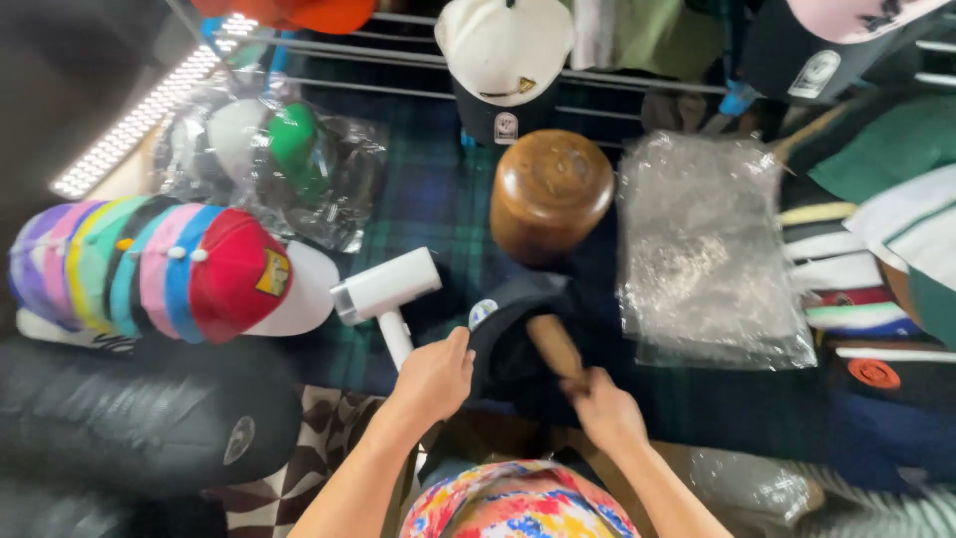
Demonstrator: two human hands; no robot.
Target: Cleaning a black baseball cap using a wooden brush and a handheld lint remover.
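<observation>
My left hand (435,376) grips the edge of a dark navy cap (513,329) that lies on the plaid cloth in front of me. My right hand (600,405) is shut on a wooden handle (554,345) that reaches into the cap. A rounded brown wooden head form (549,191) stands just behind the cap. A white hand-held steamer (388,289) lies left of the cap, its handle close to my left hand.
A row of stacked coloured caps (159,269) lies at the left, with black caps (149,418) below it. Clear plastic bags (702,249) lie at the right, bagged caps (269,159) at the back left. More caps hang on a wire rack (398,50) behind.
</observation>
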